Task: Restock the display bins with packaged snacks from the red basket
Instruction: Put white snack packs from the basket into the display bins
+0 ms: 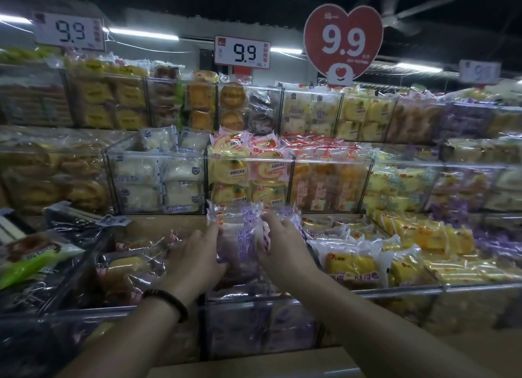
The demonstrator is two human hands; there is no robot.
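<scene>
Tiered shop display of clear acrylic bins [158, 180], three rows deep, every row full of wrapped cakes. A red heart-shaped price sign [343, 41] stands above the back row. The red basket is not in view.

Front row, centre: a clear acrylic bin with purple packets showing through its front wall [254, 329]. Yellow cake packets in clear wrap [350, 264] lie in the bin just to its right.

The task's thing is a clear plastic snack packet with purple print [237, 236]. It is held on end, long axis upright, directly over the centre bin and between the two hands. Its lower end looks to be at or among the packets already there (contact cannot be told).

The left hand [197, 253] grips the packet's left edge, fingers curled round it. The right hand [282, 242] grips the right edge the same way. A second purple packet seems to stand behind the right fingers; whether it is held is unclear. Both forearms reach forward and slightly inward, neither hand nearer than the other.

Judgement: the packet need only go straight down, kept upright.

A dark beaded bracelet [166, 301] sits on the left wrist.
</scene>
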